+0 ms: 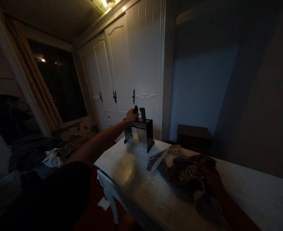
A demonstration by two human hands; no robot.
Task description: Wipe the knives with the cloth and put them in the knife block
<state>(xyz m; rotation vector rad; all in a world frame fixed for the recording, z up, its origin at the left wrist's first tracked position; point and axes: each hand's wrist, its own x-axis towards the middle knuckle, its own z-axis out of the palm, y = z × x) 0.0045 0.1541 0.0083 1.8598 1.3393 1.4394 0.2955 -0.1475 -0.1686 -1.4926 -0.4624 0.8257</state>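
A knife block (150, 134) with clear sides and a dark frame stands upright at the far left end of the white table (122, 170). My left hand (132, 115), arm stretched out, is closed around a black knife handle (136, 110) at its top. Beside that, a second black knife handle (142, 115) sticks up from the block. To the right, my right hand (207, 173) grips a crumpled, patterned cloth (174, 168) spread partly over the tabletop. Dimness hides the right fingers in part, and a small dark shape by them cannot be made out.
Behind the table rises a white wardrobe (146, 64) with dark handles. A dark low cabinet (194, 131) stands against the back wall. Heaped clothes (30, 150) lie at left, near the curtain (35, 77). White paper (104, 203) is on the red floor by the table leg (112, 205).
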